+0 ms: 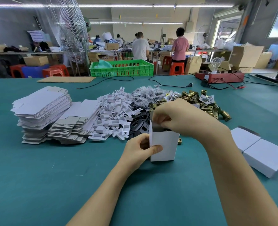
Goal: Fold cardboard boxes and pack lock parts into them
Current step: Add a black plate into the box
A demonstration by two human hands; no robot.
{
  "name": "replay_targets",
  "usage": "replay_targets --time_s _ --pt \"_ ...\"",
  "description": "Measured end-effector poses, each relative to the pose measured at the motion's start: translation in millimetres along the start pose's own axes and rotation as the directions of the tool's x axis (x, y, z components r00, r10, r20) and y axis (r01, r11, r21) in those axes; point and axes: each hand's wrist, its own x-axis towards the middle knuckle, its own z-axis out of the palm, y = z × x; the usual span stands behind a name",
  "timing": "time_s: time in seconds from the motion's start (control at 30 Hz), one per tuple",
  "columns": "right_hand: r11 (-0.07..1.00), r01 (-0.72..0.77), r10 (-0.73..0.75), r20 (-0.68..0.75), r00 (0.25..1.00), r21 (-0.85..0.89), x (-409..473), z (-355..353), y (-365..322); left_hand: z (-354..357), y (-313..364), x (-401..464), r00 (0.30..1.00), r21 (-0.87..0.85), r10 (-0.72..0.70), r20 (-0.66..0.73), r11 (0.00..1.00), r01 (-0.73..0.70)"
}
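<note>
You are working on a broad teal-covered table, and the biggest thing on it is the tall stack of flat white die-cut cardboard box blanks at your far left, with a lower, slumped stack just beside it. Next to those lies a heap of small white plastic insert trays, touching a spread of flat black plates, with clear plastic packets behind and a pile of brass-coloured metal lock latches to the right. Two closed white cardboard boxes lie near your right forearm.

In front of you stands the upright white cardboard box with its top open — its base is on the table. Your left hand grips its left wall, thumb across the front face. Your right hand is at the open top, fingers curled down; what they pinch inside I cannot tell.
</note>
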Motion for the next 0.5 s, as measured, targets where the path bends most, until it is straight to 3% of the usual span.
replay_targets --time_s 0.17,0.27,0.37,0.5 --pt "0.974 0.012 0.012 -0.107 0.994 0.227 -10 -14 22 1 1 0 1.0 -0.009 -0.006 -0.008 1.0 0.006" --pt "0.933 -0.004 0.094 -0.231 0.968 0.36 -16 -19 43 1 1 0 1.0 -0.017 -0.003 0.002 1.0 0.003" --pt "0.906 -0.103 0.243 -0.303 0.922 0.411 -16 -13 66 0 0 0 1.0 -0.027 -0.002 0.005 1.0 0.002" --pt "0.865 -0.25 0.39 -0.268 0.881 0.435 -11 3 91 0 0 0 1.0 -0.025 0.003 0.01 1.0 -0.003"
